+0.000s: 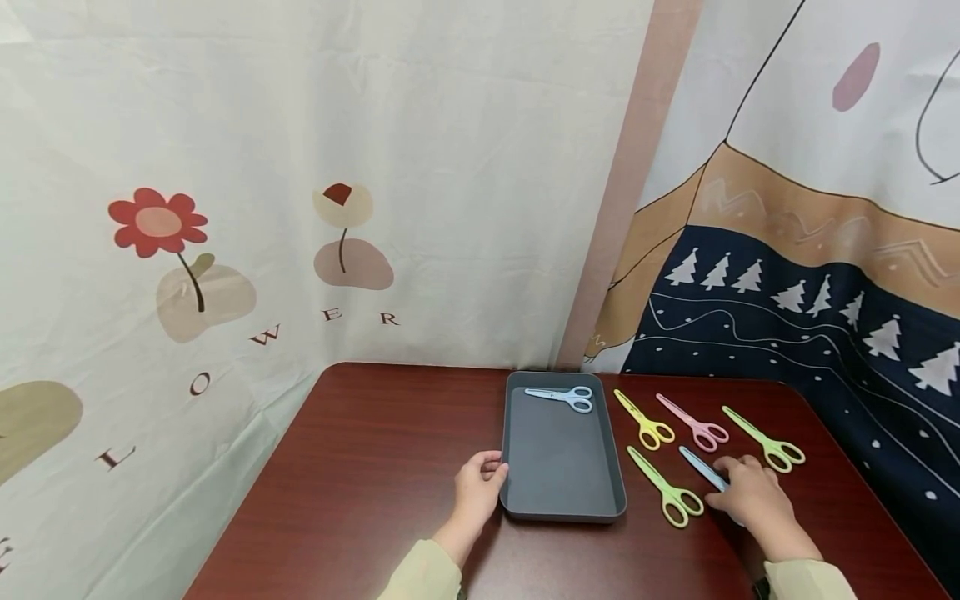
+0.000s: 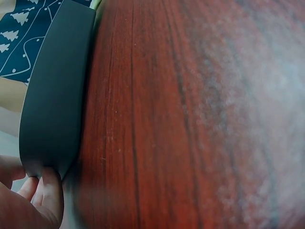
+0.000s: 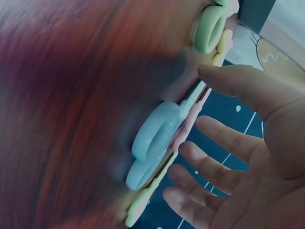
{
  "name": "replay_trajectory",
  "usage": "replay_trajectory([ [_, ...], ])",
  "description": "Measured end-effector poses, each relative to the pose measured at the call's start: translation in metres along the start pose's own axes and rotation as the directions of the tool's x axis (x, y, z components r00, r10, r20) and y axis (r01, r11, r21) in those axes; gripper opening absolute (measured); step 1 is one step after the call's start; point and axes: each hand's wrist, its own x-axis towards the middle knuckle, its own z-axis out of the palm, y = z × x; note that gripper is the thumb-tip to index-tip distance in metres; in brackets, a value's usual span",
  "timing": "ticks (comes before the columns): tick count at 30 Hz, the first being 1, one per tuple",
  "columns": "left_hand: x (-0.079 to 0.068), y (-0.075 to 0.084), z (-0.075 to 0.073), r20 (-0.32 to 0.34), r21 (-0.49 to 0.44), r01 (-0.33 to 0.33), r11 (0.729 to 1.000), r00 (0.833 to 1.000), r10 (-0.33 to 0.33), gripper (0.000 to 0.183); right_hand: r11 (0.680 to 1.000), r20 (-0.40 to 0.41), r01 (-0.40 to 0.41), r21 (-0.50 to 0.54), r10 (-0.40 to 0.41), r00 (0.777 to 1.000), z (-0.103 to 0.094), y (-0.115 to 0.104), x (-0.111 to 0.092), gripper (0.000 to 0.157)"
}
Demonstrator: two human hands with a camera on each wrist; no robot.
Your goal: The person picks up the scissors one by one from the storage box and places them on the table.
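Note:
My left hand (image 1: 477,490) pinches the left side of a dark grey tray (image 1: 562,467); in the left wrist view its fingertips meet the tray's wall (image 2: 59,86) near one end. Inside the tray, toward the far end, lies a pair of light blue scissors (image 1: 558,395). On the right, my right hand (image 1: 753,496) hovers over a second pair of blue scissors (image 1: 701,467), covering its handles from above. In the right wrist view the thumb and fingers are spread around those scissors (image 3: 164,112), with a gap between them and the handles.
Right of the tray lie yellow scissors (image 1: 636,410), pink scissors (image 1: 678,412) and two green pairs, one nearer (image 1: 652,472) and one at far right (image 1: 750,428). All rest on a reddish-brown table (image 1: 360,467). A printed curtain (image 1: 450,208) hangs behind the far edge.

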Motion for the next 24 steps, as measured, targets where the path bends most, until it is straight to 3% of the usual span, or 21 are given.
replay_trajectory([
  [8,0.0,0.0,0.0,-0.003,-0.007,0.001,1.0,1.0,-0.001,0.018,0.997,-0.079,0.071,-0.004,-0.071,0.994,-0.003,-0.018,0.005,0.055],
  [24,0.0,0.001,-0.001,0.004,0.0,0.008,1.0,1.0,-0.008,0.019,0.989,-0.123,0.144,-0.034,-0.147,0.981,0.002,-0.061,0.016,0.056],
])
